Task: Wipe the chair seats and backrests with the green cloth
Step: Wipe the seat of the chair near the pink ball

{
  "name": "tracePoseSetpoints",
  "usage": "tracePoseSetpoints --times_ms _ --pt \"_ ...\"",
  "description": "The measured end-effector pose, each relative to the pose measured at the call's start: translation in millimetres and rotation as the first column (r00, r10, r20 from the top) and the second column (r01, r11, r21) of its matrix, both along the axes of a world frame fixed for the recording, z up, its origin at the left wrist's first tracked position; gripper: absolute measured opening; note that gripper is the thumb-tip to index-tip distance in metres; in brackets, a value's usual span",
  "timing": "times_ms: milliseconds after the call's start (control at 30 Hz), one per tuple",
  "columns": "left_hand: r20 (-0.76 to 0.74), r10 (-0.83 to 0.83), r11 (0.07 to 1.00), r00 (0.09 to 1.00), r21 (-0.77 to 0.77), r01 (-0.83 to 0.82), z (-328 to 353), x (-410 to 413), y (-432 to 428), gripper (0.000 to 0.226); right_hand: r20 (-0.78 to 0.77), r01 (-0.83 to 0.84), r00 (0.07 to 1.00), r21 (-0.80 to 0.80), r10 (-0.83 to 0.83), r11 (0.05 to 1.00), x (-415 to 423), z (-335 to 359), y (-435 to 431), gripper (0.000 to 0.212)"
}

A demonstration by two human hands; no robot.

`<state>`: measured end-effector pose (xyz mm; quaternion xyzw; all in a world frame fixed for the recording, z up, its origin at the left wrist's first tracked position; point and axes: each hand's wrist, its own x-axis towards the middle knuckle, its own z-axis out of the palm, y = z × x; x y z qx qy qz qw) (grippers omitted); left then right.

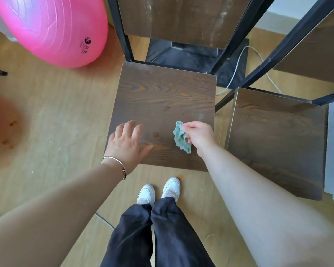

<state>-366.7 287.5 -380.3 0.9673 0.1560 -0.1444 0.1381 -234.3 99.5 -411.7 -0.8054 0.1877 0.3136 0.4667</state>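
A dark wood-grain chair seat (162,99) stands right in front of me, its backrest (177,18) dusty with pale smears in a black metal frame. My right hand (200,136) pinches a crumpled green cloth (181,137) that hangs over the seat's near right part. My left hand (126,142) lies flat with fingers spread on the near left edge of the seat. A second chair seat (278,139) of the same wood stands to the right, with its backrest (320,47) at the upper right.
A big pink exercise ball (52,29) sits on the floor at the upper left, close to the first chair. A white cable (237,66) runs across a dark mat behind the chairs. My white shoes (158,189) stand on light wooden flooring just before the seat.
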Motion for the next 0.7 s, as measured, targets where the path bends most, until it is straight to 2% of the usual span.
tracePoseSetpoints --times_ms 133,267,500,633,700 --pt "-0.011 0.020 0.998 1.000 -0.061 -0.021 -0.8 13.8 -12.8 0.068 -0.102 0.073 0.993 0.176 -0.055 0.982 4.0 1.0 4.3 0.009" --pt "-0.026 -0.014 0.992 1.000 -0.129 0.010 -7.9 27.0 -25.7 0.060 -0.162 0.141 0.982 0.274 -0.099 0.951 1.8 -2.3 9.0 0.013" --pt "-0.004 -0.061 0.987 0.998 -0.152 0.060 -21.6 49.9 -29.2 0.040 -0.210 0.158 0.974 0.392 -0.079 0.906 -0.2 2.6 18.7 0.015" --pt "0.020 -0.031 0.985 0.999 -0.170 0.034 -26.4 54.7 -21.8 0.024 -0.215 0.143 0.975 0.412 -0.056 0.900 1.0 3.1 22.1 0.016" --pt "0.021 0.055 0.974 0.998 -0.221 -0.049 -28.5 56.5 -15.8 0.020 -0.220 0.132 0.975 0.441 -0.036 0.888 2.8 5.4 20.3 0.020"
